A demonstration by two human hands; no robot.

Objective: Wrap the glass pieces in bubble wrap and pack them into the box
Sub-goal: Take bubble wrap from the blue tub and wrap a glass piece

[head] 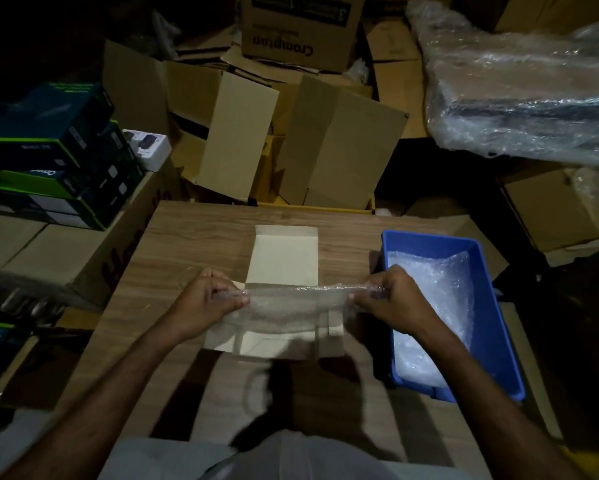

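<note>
Wrapped bundle (296, 299) pinched at both ends, left hand (209, 299) and right hand (391, 299), above open box (284, 258); next, probably lowering it in level.

Light: dim, the corners falling into black.
Work surface: a pale wood-grain tabletop (201, 237) lit brightest at the centre.
Behind the table: a heap of opened brown cardboard cartons (339, 143), flaps up, and a printed brown carton (301, 26) standing farthest back.
Left side: a stack of dark blue and green printed boxes (45, 147) rested on plain brown cartons (31, 244).
Right side: a large dark bundle in clear plastic film (523, 98) lay above more brown cartons (550, 209).
</note>
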